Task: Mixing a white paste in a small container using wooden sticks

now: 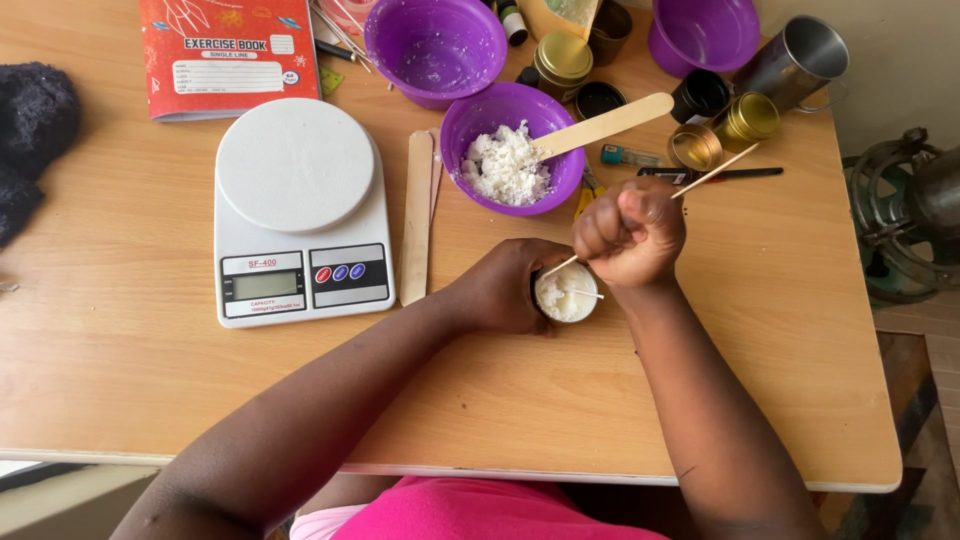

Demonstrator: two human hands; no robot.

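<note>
A: Where do we stand against the edges?

B: We work mid-surface (120,370), well in from the near edge, with bare wood open to our right and towards us. Just left of our hands lie wooden sticks (417,215) and a white kitchen scale (300,225); a purple bowl of white flakes (510,150) sits just behind.

A: And our hands?

B: Our left hand (505,285) curls around the small tin (566,293) filled with white wax, steadying it on the surface. Our right hand (630,235) is a closed fist above it, gripping a thin wooden skewer (715,170) tilted down, its tip at the tin's rim.
</note>
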